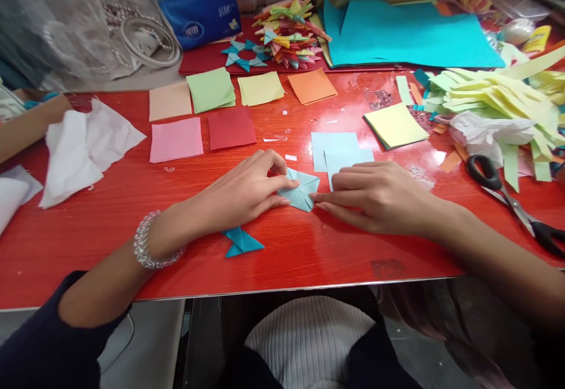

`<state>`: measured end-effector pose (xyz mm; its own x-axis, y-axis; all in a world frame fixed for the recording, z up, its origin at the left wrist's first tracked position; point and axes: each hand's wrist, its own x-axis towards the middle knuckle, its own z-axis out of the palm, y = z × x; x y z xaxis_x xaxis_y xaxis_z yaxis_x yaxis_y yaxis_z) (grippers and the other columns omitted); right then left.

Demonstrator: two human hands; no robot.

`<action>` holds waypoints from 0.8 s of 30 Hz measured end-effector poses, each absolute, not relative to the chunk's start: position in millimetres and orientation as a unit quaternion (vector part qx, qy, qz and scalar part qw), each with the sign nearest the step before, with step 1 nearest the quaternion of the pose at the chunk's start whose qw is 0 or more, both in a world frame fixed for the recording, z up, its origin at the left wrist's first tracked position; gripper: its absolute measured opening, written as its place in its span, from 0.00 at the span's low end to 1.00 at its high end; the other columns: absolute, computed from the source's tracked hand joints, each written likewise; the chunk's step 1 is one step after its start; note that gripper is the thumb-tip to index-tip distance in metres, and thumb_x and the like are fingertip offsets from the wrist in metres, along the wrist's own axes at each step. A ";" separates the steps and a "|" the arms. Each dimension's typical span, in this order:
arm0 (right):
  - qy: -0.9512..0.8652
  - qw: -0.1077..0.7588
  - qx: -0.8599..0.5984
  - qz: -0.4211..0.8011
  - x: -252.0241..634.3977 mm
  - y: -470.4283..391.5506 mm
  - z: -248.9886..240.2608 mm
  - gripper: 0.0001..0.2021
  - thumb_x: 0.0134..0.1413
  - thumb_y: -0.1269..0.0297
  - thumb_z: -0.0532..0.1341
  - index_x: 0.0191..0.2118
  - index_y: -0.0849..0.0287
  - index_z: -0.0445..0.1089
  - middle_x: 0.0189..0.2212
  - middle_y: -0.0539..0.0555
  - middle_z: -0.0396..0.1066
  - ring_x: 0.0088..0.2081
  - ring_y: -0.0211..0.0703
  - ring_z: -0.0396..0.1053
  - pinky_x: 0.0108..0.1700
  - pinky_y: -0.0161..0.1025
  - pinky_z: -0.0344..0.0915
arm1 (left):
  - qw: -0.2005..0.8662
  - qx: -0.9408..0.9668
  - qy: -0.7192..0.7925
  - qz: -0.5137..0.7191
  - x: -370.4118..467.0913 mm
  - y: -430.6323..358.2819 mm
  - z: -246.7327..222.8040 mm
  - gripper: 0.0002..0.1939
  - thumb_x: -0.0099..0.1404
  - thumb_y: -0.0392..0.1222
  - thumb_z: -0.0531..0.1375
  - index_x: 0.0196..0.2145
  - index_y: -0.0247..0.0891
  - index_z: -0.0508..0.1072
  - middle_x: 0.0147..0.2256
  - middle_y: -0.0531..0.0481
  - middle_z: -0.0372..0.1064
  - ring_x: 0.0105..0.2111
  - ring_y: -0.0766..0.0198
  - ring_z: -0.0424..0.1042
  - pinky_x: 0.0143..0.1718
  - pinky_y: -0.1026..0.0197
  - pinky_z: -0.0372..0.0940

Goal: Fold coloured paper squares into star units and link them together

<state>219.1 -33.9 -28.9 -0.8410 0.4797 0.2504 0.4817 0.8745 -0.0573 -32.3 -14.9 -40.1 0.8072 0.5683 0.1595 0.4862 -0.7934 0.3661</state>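
Between my two hands lies a light blue origami paper (304,192), its corners folded in toward the middle, on the red table. My left hand (256,186) pinches its left side between thumb and fingers. At its right edge, my right hand (371,198) has thumb and forefinger against the paper, the other fingers curled. Flat light blue paper squares (338,148) lie just behind, partly covered by my right hand. Below my left wrist rests a darker blue folded paper piece (244,242), partly hidden by the arm.
Behind my hands are stacks of squares: pink (176,140), red (232,127), green (212,90), orange (312,86) and yellow (396,125). Black-handled scissors (514,203) and paper strips (489,97) lie right. Crumpled tissue (86,148) is left; folded paper rings (291,36) stand at the back.
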 end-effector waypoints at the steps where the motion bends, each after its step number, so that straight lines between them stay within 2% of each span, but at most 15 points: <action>1: -0.959 0.138 -0.248 -0.004 217.5 -33.9 -28.3 0.15 0.65 0.65 0.52 0.37 0.61 0.76 0.32 0.57 0.73 0.32 0.40 0.69 0.32 0.38 0.61 | 0.146 0.939 0.280 0.135 -33.2 -14.2 -40.8 0.14 0.67 0.42 0.55 0.48 0.39 0.71 0.47 0.41 0.61 0.47 0.57 0.63 0.47 0.54 0.64; 3: -0.960 0.153 -0.236 0.015 215.7 -33.4 -27.8 0.14 0.65 0.66 0.53 0.36 0.62 0.76 0.41 0.60 0.74 0.42 0.45 0.70 0.41 0.42 0.65 | 0.139 0.941 0.276 0.138 -34.6 -12.6 -40.7 0.14 0.66 0.43 0.56 0.48 0.40 0.72 0.48 0.41 0.62 0.48 0.56 0.63 0.49 0.52 0.63; 5: -0.962 0.157 -0.218 0.053 215.4 -32.6 -28.5 0.14 0.65 0.67 0.52 0.37 0.63 0.76 0.45 0.59 0.73 0.49 0.47 0.69 0.48 0.45 0.66 | 0.163 0.940 0.268 0.132 -35.8 -10.2 -38.7 0.14 0.66 0.44 0.56 0.48 0.41 0.72 0.47 0.42 0.65 0.48 0.56 0.64 0.49 0.51 0.63; 10: -0.955 0.173 -0.222 0.097 216.3 -32.1 -31.0 0.13 0.65 0.69 0.52 0.41 0.67 0.74 0.43 0.58 0.76 0.49 0.46 0.71 0.51 0.46 0.67 | 0.240 0.926 0.265 0.122 -39.9 -2.5 -33.9 0.14 0.69 0.41 0.52 0.49 0.45 0.71 0.47 0.47 0.68 0.48 0.61 0.66 0.50 0.55 0.62; 12: -0.954 0.179 -0.222 0.093 215.6 -32.5 -31.3 0.13 0.65 0.68 0.52 0.41 0.67 0.74 0.42 0.58 0.76 0.49 0.46 0.71 0.51 0.46 0.68 | 0.243 0.927 0.256 0.125 -40.9 -0.6 -35.3 0.14 0.69 0.39 0.52 0.49 0.45 0.71 0.47 0.47 0.68 0.48 0.62 0.66 0.50 0.56 0.62; 15: -0.956 0.182 -0.216 0.076 214.4 -33.5 -31.3 0.13 0.65 0.68 0.52 0.41 0.65 0.74 0.42 0.58 0.76 0.48 0.45 0.72 0.51 0.46 0.68 | 0.229 0.930 0.260 0.126 -40.7 0.0 -39.2 0.13 0.68 0.41 0.54 0.48 0.44 0.72 0.47 0.47 0.67 0.47 0.61 0.64 0.51 0.54 0.60; 20: -0.957 0.171 -0.234 0.019 215.2 -37.6 -30.5 0.14 0.64 0.66 0.54 0.50 0.67 0.69 0.45 0.61 0.74 0.47 0.46 0.72 0.49 0.45 0.69 | 0.209 0.932 0.272 0.118 -38.9 -2.6 -39.7 0.14 0.68 0.43 0.54 0.50 0.44 0.70 0.45 0.46 0.66 0.46 0.59 0.64 0.49 0.54 0.59; 24: -0.972 0.138 -0.190 -0.021 217.1 -40.5 -29.1 0.18 0.64 0.68 0.55 0.58 0.61 0.63 0.48 0.58 0.73 0.50 0.44 0.70 0.52 0.46 0.67 | 0.185 0.934 0.284 0.114 -38.1 -4.8 -36.9 0.13 0.68 0.42 0.54 0.50 0.42 0.67 0.50 0.44 0.66 0.49 0.59 0.64 0.50 0.53 0.57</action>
